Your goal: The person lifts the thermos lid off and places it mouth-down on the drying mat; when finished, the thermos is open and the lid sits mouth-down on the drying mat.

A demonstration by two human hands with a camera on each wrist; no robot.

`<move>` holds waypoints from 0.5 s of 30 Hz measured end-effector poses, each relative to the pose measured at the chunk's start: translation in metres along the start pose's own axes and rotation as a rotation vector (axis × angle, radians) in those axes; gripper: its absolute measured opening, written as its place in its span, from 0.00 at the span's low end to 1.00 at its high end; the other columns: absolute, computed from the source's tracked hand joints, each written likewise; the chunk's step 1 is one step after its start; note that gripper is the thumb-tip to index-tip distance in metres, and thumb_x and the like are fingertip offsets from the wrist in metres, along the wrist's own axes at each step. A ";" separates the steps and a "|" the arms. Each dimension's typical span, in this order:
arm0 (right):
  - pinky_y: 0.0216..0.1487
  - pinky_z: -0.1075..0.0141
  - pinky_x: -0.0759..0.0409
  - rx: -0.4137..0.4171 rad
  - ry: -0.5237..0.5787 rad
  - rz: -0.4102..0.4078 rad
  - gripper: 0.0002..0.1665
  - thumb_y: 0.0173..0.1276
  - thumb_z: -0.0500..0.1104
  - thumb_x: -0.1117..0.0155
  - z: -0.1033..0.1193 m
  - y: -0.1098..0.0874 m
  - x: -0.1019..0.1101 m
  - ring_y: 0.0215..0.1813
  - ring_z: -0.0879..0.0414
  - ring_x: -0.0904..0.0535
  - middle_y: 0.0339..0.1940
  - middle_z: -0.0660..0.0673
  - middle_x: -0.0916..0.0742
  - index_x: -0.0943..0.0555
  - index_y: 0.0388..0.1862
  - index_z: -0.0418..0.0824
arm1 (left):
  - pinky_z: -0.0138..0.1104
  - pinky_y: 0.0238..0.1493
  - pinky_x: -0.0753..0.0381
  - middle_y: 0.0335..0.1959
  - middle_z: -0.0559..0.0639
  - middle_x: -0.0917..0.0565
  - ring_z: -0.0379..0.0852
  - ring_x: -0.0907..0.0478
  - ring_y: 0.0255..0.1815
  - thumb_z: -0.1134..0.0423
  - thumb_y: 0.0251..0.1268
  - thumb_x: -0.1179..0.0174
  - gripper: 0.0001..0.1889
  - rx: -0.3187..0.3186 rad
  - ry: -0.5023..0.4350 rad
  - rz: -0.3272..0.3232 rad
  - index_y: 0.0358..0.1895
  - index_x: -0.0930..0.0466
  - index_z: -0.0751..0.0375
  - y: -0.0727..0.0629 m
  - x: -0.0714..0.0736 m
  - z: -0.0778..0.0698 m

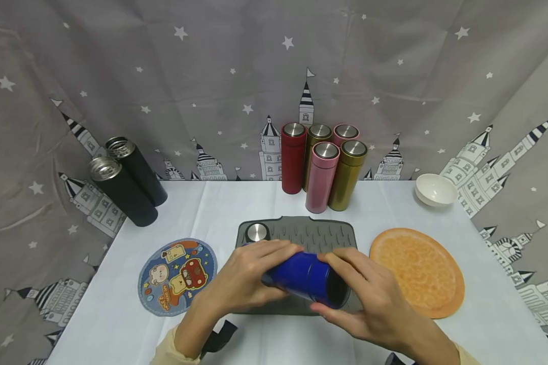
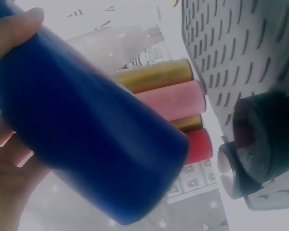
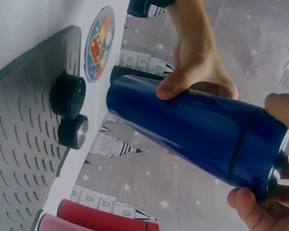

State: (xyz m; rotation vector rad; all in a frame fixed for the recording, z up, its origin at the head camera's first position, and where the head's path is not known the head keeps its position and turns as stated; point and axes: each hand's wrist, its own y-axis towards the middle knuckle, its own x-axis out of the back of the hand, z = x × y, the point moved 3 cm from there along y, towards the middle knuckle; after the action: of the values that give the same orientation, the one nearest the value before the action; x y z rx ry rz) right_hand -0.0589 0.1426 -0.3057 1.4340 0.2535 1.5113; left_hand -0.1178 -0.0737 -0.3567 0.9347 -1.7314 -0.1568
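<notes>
Your two hands are both clamped on the blue bottle [image 1: 297,276], which you hold tilted above the grey mat [image 1: 321,235]. Your left hand [image 1: 251,271] wraps its body; your right hand [image 1: 374,299] grips the end beyond the seam, thumb and fingers on opposite sides.

Beneath your left hand, a silver-topped black cap [image 1: 258,232] and another black cap [image 3: 68,95] sit side by side on the mat. Narrow strips of white cloth [image 1: 292,339] run between the grey mat and the blue cartoon mat [image 1: 178,279] on your left, and the orange round mat [image 1: 417,271] on your right. Just past its far edge stands a cluster of red [image 1: 294,162], pink [image 1: 321,182] and gold bottles [image 1: 347,177], close to the table's back edge. You have wider stretches of cloth either side of that cluster, reaching to two black bottles [image 1: 128,195] near the left edge and a white bowl [image 1: 436,190] at the far right corner.

Orange lettering on the cartoon mat is too small to read.
</notes>
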 end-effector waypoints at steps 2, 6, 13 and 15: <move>0.46 0.66 0.18 0.007 0.009 0.020 0.32 0.68 0.58 0.34 0.000 -0.002 0.002 0.46 0.51 0.19 0.50 0.41 0.18 0.20 0.57 0.33 | 0.44 0.57 0.20 0.58 0.48 0.18 0.47 0.20 0.58 0.52 0.45 0.20 0.39 0.011 0.014 0.022 0.66 0.23 0.51 0.002 0.001 0.000; 0.59 0.68 0.26 -0.003 0.047 0.102 0.28 0.73 0.54 0.38 -0.001 -0.007 0.003 0.55 0.49 0.23 0.58 0.39 0.20 0.21 0.62 0.37 | 0.46 0.54 0.19 0.57 0.50 0.17 0.50 0.18 0.55 0.51 0.44 0.19 0.40 0.019 0.037 0.039 0.66 0.23 0.52 0.001 0.001 0.000; 0.56 0.69 0.23 -0.233 0.075 0.144 0.41 0.65 0.54 0.29 -0.013 -0.018 0.001 0.59 0.53 0.24 0.66 0.45 0.22 0.31 0.73 0.41 | 0.46 0.53 0.18 0.56 0.51 0.17 0.51 0.18 0.54 0.52 0.38 0.17 0.43 0.069 0.173 0.017 0.65 0.22 0.52 0.001 -0.001 0.000; 0.45 0.69 0.18 -0.358 0.087 0.143 0.47 0.61 0.54 0.25 -0.018 -0.023 -0.001 0.53 0.56 0.21 0.63 0.45 0.21 0.34 0.75 0.42 | 0.48 0.54 0.19 0.56 0.52 0.17 0.52 0.18 0.54 0.53 0.37 0.16 0.44 0.086 0.212 0.007 0.65 0.22 0.51 0.001 -0.002 -0.001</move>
State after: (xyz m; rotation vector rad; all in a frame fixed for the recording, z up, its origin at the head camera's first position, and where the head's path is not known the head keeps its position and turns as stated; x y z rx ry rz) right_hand -0.0634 0.1613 -0.3278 1.1218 -0.0683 1.6408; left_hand -0.1172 -0.0714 -0.3569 0.9720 -1.5548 0.0217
